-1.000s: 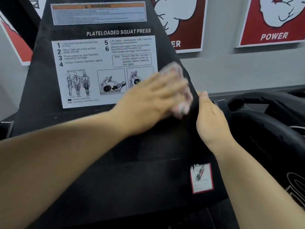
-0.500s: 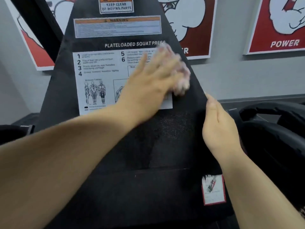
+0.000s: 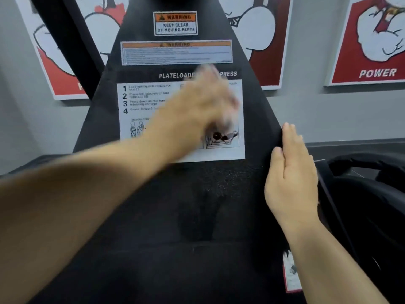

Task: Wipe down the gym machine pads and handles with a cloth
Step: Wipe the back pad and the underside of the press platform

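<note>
The machine's black sloped panel (image 3: 175, 205) fills the middle of the view. My left hand (image 3: 197, 110) is blurred with motion over the white instruction sticker (image 3: 140, 102) and presses a pale cloth (image 3: 232, 104) flat against it. Only a smeared edge of the cloth shows past the fingertips. My right hand (image 3: 291, 178) lies flat with straight fingers on the panel's right edge and holds nothing.
Warning labels (image 3: 175, 24) sit higher on the panel. A small red-edged tag (image 3: 291, 275) is at the lower right. Black padded machine parts (image 3: 368, 194) stand to the right. Red posters (image 3: 372, 40) hang on the grey wall behind, and a dark frame bar (image 3: 72, 51) rises at the left.
My left hand has swept the cloth up from the panel's right edge and leftward onto the instruction sticker. My right hand has stayed on the right edge. The view has tilted upward.
</note>
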Demonstrator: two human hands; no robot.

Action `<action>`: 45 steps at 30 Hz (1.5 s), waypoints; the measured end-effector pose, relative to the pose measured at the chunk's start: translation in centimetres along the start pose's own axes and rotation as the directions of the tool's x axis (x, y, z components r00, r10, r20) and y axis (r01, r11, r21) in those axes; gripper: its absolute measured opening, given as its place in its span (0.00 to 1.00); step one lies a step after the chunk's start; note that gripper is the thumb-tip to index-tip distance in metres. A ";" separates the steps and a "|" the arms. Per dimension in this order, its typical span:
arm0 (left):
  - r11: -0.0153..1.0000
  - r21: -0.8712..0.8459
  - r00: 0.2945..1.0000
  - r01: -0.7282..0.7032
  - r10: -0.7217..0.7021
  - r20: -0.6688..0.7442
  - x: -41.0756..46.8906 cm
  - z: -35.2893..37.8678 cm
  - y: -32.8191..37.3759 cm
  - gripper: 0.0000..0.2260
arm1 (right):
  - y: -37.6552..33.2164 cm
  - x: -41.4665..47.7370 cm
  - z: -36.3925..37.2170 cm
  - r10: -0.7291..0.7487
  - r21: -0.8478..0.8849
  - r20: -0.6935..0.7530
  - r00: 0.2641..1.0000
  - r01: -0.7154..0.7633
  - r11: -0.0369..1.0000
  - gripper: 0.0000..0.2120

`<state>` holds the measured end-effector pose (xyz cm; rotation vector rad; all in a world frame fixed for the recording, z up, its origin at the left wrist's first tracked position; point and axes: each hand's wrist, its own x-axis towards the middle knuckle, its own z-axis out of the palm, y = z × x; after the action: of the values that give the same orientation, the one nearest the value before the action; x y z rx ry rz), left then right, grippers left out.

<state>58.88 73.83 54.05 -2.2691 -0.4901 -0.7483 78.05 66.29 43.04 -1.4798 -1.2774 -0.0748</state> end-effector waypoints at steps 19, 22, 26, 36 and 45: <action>0.835 0.081 0.836 0.544 -0.532 -0.130 0.7 -3.4 -5.9 0.15 | -3.7 -0.1 2.7 -0.171 -0.082 0.047 0.984 0.174 0.981 0.23; 0.915 0.127 0.921 0.384 -0.370 -0.120 -4.1 -1.2 -2.0 0.19 | -4.4 0.4 3.0 -0.157 -0.079 0.034 0.987 0.159 0.984 0.23; 0.980 0.026 0.980 0.196 -0.197 0.040 -12.3 0.0 4.1 0.20 | -7.2 1.4 4.0 -0.232 -0.085 0.082 0.969 0.239 0.967 0.28; 0.839 0.039 0.840 0.542 -0.540 -0.055 -2.3 -4.6 -6.5 0.23 | -10.3 5.2 5.5 -0.341 -0.235 0.070 0.938 0.348 0.908 0.23; 0.914 0.018 0.912 0.406 -0.407 0.047 -18.2 -3.2 0.8 0.22 | -9.5 3.8 5.2 -0.360 -0.263 0.142 0.922 0.386 0.884 0.24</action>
<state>44.26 68.58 44.05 -2.2055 -1.0094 -0.8892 69.93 70.54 49.91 -1.4695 -1.6691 -0.4724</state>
